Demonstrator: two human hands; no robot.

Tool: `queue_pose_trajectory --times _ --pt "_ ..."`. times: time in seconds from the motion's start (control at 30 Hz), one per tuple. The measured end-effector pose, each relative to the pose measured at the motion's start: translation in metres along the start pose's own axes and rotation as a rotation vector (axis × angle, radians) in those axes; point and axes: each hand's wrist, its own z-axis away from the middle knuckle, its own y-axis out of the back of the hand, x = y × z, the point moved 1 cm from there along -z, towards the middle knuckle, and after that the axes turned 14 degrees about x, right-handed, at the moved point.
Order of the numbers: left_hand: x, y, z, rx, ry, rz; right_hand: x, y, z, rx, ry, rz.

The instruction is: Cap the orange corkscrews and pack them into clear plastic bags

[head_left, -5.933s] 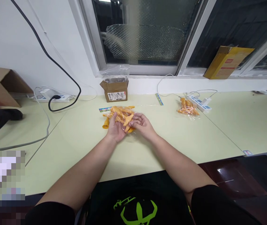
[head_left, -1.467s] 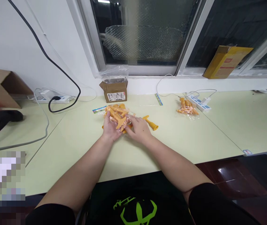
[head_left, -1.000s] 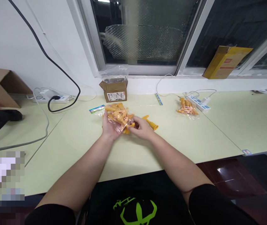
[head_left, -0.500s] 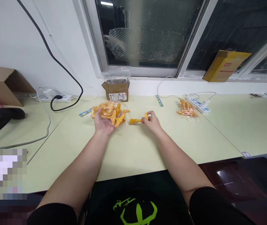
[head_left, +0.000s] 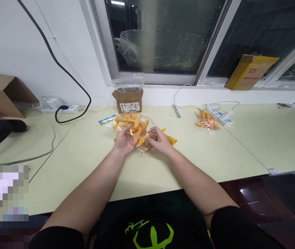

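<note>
The clear bag [head_left: 132, 121] of orange plastic pieces lies above the near middle of the table [head_left: 147, 178], in front of the person; the left hand [head_left: 123, 141] is half open and cupped under its near left side, thumb laid over the plastic, so the bag is held in it; the right hand [head_left: 159, 141] has its fingers curled and partly closed at the bag's right side, right by an orange piece [head_left: 142, 140] at the near edge; whether the fingertips grip that piece I cannot tell; a loose yellow-orange piece [head_left: 172, 140] lies on the table just beyond the right hand, partly hidden by it; a printed strip [head_left: 107, 120] sticks out at the bag's left, and another printed strip [head_left: 176, 111] lies farther back to the right; behind the bag a small brown box [head_left: 129, 103] stands open near the wall; well to the right, a second bag [head_left: 206, 121] of orange pieces lies beside a white power strip [head_left: 222, 116]; a yellow carton [head_left: 252, 73] leans at the window
</note>
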Motion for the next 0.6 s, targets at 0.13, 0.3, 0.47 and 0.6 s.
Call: queue_pose_trajectory --times 0.13,0.3,0.47,0.6 --pt "0.004 0.000 0.003 -0.065 -0.031 0.037 -0.009 0.006 -0.005 0.058 -0.080 -0.230" --pt "0.013 0.008 0.000 -0.080 -0.085 0.047 -0.029 0.026 -0.010 0.263 -0.003 -0.556" --pt "0.023 0.016 0.000 -0.154 0.030 -0.006 -0.031 0.043 -0.018 0.344 -0.073 -0.719" --pt "0.022 0.020 -0.003 -0.127 0.219 -0.170 -0.028 0.051 -0.022 0.271 -0.181 -0.764"
